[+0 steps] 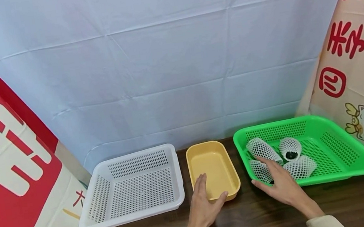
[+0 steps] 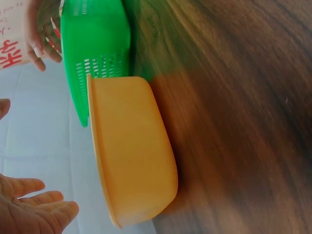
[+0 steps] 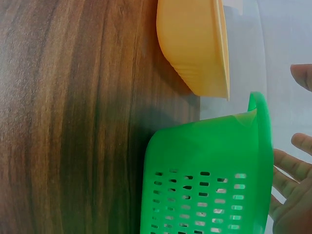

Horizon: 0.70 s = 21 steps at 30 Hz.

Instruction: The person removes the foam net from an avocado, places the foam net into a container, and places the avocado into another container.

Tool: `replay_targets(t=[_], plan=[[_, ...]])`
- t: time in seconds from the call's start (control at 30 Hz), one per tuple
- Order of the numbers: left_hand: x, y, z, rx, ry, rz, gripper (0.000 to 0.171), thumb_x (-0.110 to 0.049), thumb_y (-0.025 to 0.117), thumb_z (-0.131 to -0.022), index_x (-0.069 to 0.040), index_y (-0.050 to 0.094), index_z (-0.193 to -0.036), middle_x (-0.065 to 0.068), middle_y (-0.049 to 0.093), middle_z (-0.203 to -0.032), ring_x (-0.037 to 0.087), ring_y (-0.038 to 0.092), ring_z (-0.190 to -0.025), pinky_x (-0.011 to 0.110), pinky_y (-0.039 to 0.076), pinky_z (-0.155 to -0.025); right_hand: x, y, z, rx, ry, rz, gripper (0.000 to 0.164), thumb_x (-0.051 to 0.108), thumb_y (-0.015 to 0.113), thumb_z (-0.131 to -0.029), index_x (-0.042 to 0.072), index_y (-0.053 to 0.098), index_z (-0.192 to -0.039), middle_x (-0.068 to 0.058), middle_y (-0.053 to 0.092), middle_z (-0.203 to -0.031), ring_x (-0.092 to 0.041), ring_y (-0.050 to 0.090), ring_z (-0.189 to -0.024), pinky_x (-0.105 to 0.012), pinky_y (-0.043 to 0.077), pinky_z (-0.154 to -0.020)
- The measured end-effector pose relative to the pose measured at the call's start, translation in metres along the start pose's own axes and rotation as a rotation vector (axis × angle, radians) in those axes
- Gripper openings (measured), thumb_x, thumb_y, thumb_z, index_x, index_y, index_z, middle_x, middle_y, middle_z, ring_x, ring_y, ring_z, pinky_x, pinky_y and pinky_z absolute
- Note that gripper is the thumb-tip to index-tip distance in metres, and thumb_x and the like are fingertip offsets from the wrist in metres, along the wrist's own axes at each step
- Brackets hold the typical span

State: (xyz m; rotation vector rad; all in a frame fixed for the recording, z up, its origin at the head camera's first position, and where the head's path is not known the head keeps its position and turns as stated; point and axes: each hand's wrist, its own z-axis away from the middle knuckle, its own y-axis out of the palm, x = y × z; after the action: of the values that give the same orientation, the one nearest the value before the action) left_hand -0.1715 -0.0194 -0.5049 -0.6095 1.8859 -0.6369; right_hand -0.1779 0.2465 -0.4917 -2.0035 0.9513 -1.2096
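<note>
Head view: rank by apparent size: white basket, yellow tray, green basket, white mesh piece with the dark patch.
1. Green basket: widest.
2. White basket: fairly close second, narrower.
3. Yellow tray: clearly smaller, partly behind the left hand.
4. White mesh piece with the dark patch: smallest.

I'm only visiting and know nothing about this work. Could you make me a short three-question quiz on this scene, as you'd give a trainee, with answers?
1. Seen from the person's head, which container is in the middle?
A) the white basket
B) the yellow tray
C) the green basket
2. Where do the white nets lie?
3. Fill in: the ____ hand is nearer those nets.

Key:
1. B
2. In the green basket.
3. Right: the right hand is at that basket, while the left hand is by the yellow tray.
</note>
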Motion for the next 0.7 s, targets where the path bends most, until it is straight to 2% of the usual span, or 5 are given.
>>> replay_targets(t=[0.5,0.7], plan=[[-0.008,0.006,0.003,0.019,-0.016,-0.001,0.085,-0.065,0.052,-0.074,-0.015,0.029,-0.139,0.004,0.032,-0.139,0.020,0.033,-0.123,0.042,0.037,-0.091,-0.008,-0.002,0.005,0.007,0.045,-0.006,0.075,0.046,0.064,-0.077,0.016,0.031,-0.137,-0.016,0.040,-0.129,-0.036,0.040,-0.111,-0.057,0.034,-0.082],[-0.011,0.010,0.004,0.024,-0.004,-0.010,0.085,-0.064,0.054,-0.074,-0.015,0.029,-0.139,0.004,0.032,-0.138,0.019,0.032,-0.123,0.041,0.038,-0.091,-0.012,-0.002,0.007,0.022,0.078,-0.004,0.076,0.047,0.063,-0.078,0.013,0.031,-0.137,-0.019,0.038,-0.130,-0.043,0.032,-0.116,-0.062,0.028,-0.086]])
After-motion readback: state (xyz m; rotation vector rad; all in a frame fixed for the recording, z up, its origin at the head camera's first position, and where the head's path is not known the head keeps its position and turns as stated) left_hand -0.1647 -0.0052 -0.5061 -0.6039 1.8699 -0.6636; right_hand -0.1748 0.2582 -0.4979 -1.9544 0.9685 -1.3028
